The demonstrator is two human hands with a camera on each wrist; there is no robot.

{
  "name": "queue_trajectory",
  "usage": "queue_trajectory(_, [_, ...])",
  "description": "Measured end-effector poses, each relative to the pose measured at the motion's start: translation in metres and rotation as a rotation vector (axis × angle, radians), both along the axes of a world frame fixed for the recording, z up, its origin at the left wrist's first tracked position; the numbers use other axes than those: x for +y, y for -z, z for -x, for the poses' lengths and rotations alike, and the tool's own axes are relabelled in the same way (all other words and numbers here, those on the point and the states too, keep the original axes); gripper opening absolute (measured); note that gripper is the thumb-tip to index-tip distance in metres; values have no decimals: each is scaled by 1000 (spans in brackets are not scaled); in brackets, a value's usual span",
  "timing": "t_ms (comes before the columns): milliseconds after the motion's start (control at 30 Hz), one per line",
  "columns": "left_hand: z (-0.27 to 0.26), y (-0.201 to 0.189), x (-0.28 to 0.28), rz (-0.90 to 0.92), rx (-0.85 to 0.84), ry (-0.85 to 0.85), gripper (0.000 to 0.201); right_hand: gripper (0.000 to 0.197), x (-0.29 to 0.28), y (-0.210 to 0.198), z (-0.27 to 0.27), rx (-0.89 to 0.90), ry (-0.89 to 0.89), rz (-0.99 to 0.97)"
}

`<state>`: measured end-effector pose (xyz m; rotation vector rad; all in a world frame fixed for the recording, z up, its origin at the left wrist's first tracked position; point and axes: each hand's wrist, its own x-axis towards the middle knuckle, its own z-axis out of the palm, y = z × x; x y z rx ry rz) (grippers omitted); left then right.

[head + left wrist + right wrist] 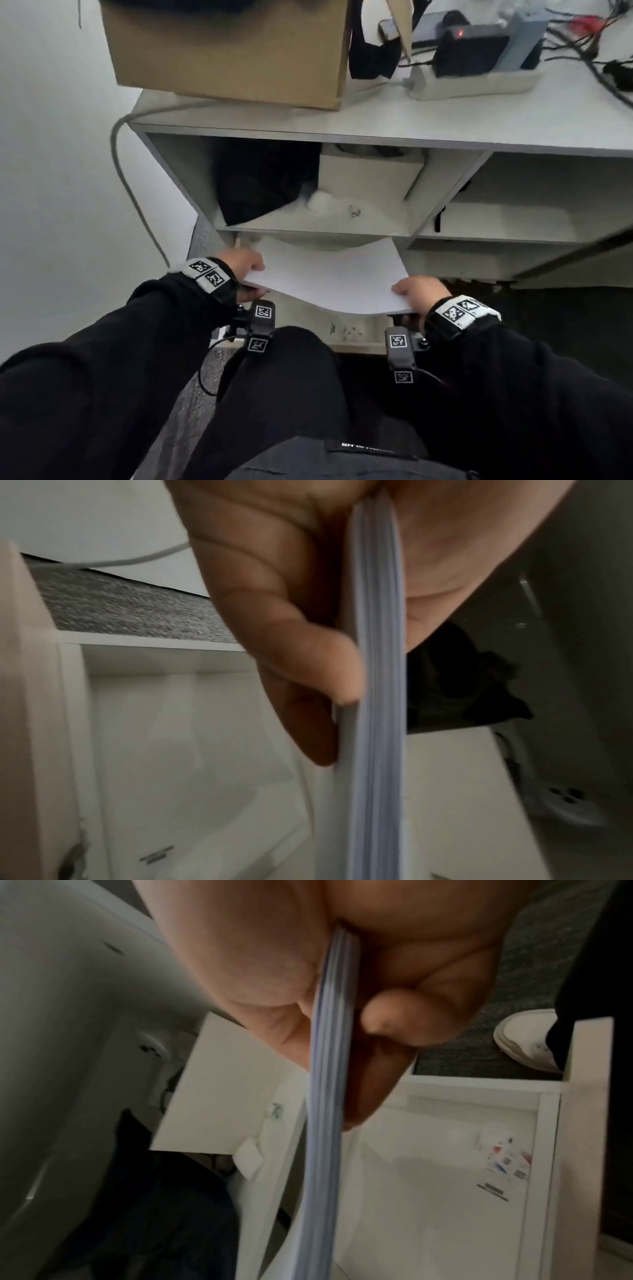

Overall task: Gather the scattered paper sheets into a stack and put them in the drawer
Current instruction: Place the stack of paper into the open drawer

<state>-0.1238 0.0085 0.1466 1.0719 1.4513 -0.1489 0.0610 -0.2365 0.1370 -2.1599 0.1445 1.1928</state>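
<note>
A pale wall [51, 171] meets speckled grey carpet [130, 610]; a white shelf unit [308, 126] carries a cardboard box [226, 51].

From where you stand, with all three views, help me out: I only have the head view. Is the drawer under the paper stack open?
Observer: Yes. The right wrist view shows the open drawer below the paper stack.
Operator: Anything inside it?
Observer: A few small printed slips near one wall.
Operator: Is the left hand gripping properly?
Observer: The left hand pinches the stack's edge, thumb on one face and fingers on the other.
</note>
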Motion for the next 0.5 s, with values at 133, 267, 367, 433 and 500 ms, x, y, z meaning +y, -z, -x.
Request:
queue_trajectory(133, [5, 47, 18, 91, 117, 23, 5, 7, 23, 42, 0, 84, -30, 57])
queue_trajectory(267, [4, 83, 29, 89, 174, 85, 6, 17, 36, 75, -1, 118, 0, 83])
queue_trajectory(367, [-2, 97, 37, 69, 185, 101, 7, 14, 47, 90, -4, 154, 63, 100])
queue_trajectory(433, [-7, 105, 41, 71, 172, 94, 11, 23, 55, 98, -6, 152, 26, 92])
queue_trajectory(500, [-11, 115, 45, 48, 187, 135, 21, 25, 61, 102, -9, 153, 8, 95])
